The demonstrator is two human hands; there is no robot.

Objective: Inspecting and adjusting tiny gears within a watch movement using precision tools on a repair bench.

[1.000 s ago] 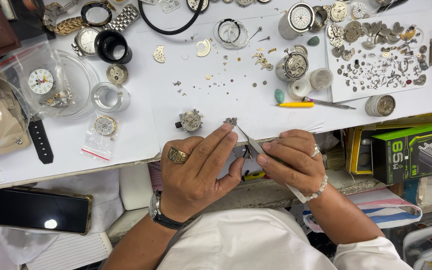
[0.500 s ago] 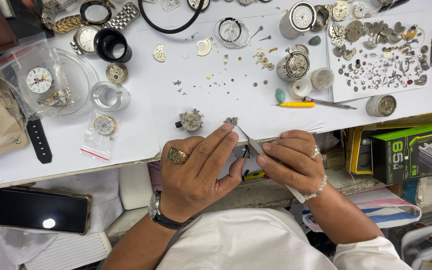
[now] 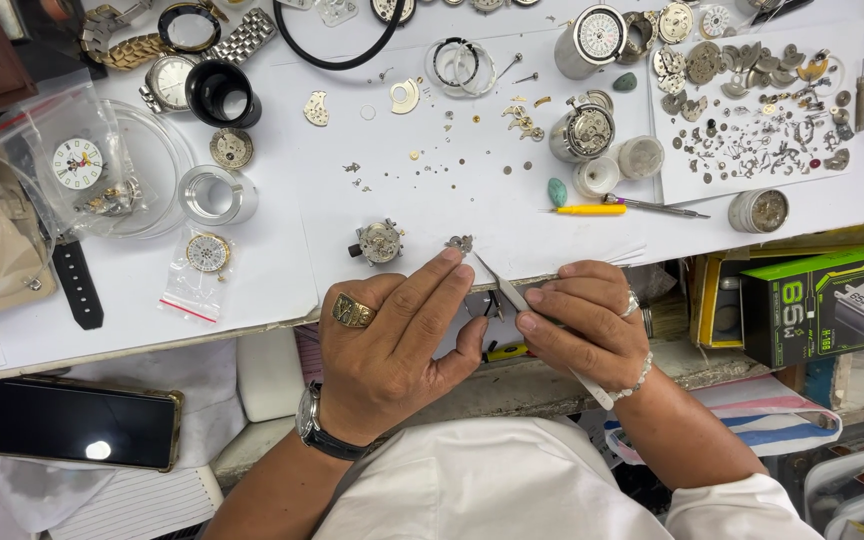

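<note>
Two hands meet at the near edge of the white surface [image 3: 252, 290], both belonging to the person in the white shirt. The left hand [image 3: 397, 345], with a gold ring on one finger and a dark wristwatch at the wrist, lies palm down with its fingers stretched forward; its fingertips rest on or just beside a small metal watch part [image 3: 460, 243] at the edge of the surface. The fingers are loosely extended and close around nothing that shows. The right hand [image 3: 582, 320], with a ring and a bead bracelet, is closed around a pair of tweezers [image 3: 512, 292], pinched between thumb and fingers. The tweezers slant up and to the left, and their tips reach the small part beside the left fingertips.

Just left of the part sits a round watch movement [image 3: 380, 242] with a stem sticking out. Farther back lies a yellow-handled tool [image 3: 592, 210], and near it a small green oval piece [image 3: 558, 192]. A sheet of paper [image 3: 842, 185] at the back right carries many loose gears and tiny parts. At the left are a clear dish holding a white dial [image 3: 78, 160], a bagged dial [image 3: 207, 255] and a black strap [image 3: 77, 285]. A dark phone [image 3: 67, 425] lies below the surface at the left, and a green box [image 3: 832, 300] sits at the right.
</note>
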